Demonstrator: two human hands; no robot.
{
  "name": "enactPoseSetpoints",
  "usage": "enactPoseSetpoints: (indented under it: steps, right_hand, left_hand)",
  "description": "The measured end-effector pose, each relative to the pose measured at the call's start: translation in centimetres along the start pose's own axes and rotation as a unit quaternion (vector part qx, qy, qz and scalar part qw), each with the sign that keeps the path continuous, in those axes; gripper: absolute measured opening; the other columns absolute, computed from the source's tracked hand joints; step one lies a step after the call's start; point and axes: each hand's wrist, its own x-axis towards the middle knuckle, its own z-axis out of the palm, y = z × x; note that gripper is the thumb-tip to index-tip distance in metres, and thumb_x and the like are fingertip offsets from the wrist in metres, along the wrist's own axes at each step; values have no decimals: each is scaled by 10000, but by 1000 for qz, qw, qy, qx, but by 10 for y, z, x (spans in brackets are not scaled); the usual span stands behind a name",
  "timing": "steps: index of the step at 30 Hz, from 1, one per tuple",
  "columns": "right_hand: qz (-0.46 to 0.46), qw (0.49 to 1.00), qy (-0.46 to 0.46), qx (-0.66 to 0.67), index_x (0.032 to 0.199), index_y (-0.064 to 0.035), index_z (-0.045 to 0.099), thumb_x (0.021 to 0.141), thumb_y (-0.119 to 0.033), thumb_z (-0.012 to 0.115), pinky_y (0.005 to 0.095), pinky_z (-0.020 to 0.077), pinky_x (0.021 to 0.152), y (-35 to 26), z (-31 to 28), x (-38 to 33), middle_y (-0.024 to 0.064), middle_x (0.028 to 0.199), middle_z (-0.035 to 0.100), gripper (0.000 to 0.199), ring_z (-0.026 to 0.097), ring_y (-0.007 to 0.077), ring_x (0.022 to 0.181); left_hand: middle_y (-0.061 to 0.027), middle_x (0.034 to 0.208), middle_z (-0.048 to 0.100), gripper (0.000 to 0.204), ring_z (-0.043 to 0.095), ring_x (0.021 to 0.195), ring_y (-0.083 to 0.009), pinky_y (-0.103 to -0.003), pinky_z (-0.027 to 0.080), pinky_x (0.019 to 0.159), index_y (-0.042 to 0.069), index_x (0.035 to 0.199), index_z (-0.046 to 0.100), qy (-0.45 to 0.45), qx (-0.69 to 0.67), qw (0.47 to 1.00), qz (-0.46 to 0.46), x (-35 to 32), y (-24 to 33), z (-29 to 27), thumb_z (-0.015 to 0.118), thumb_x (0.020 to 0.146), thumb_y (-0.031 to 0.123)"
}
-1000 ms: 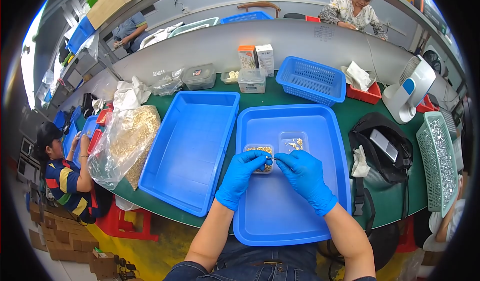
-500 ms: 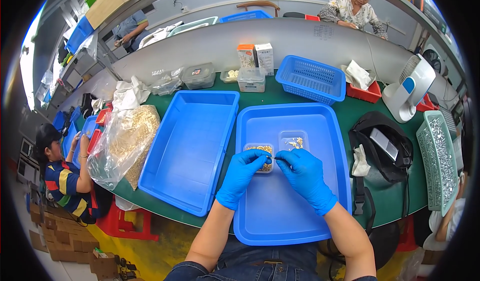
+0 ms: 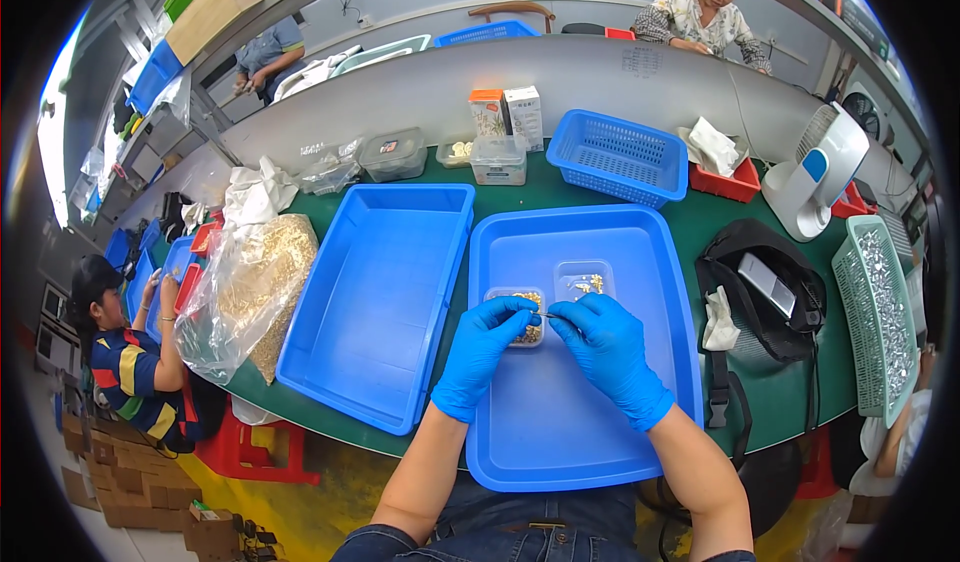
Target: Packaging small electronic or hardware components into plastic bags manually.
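Both my hands wear blue gloves and work over a blue tray (image 3: 600,412) in front of me. My left hand (image 3: 483,347) pinches at a small clear container (image 3: 522,314) of tiny yellowish parts. My right hand (image 3: 610,352) holds a thin metal tool whose tip (image 3: 547,315) points at the same container, fingertips nearly touching the left hand's. A second small clear container (image 3: 584,281) with a few yellowish parts sits just beyond, in the same tray.
A second blue tray (image 3: 375,302) lies to the left, beside a plastic bag of tan material (image 3: 255,287). A blue basket (image 3: 615,157), boxes and lidded tubs stand at the back. A black bag (image 3: 765,292), white fan (image 3: 815,172) and green basket (image 3: 875,312) sit right. People work around.
My hands stay over the nearer container with only slight finger shifts. Nothing else has visibly moved.
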Motion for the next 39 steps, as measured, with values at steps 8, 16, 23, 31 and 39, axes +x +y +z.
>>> enactPoseSetpoints:
  steps: [8,16,23,31,39]
  right_hand:
    - [-24,998,51,10,896,-111,661,769,-124,672,305,488,580,-4,-2,2,38,783,558,129,572,203,719]
    - [-7,1000,7,-10,858,-100,653,805,-171,647,315,490,592,-2,-2,0,54,782,559,88,573,216,719]
    - [42,999,-14,31,871,-93,640,842,-215,614,342,483,597,-5,0,1,76,758,557,128,582,236,717]
    - [68,991,16,113,983,-74,635,868,-147,570,342,487,642,7,8,-1,107,856,615,151,601,283,754]
    - [93,978,-98,156,1051,-77,620,907,-187,516,361,501,689,0,12,-4,135,910,644,209,627,298,811]
  left_hand:
    - [-73,892,656,153,614,844,-133,-259,483,818,15,968,656,-12,-11,1000,-7,-2,0,0,610,858,110]
    - [-68,904,653,151,610,845,-127,-256,480,823,18,971,655,-13,-13,1000,1,-2,-1,0,617,850,99]
    - [-93,934,644,131,608,884,-148,-254,481,827,11,972,643,-6,-33,999,30,-1,-3,0,585,856,33]
    - [-166,1200,545,404,536,1115,-233,-348,429,943,35,1266,446,-76,-185,979,34,2,2,5,553,886,125]
    - [-198,1413,325,620,347,1304,-275,-419,324,1045,59,1404,250,-144,-207,967,41,0,3,4,443,929,408]
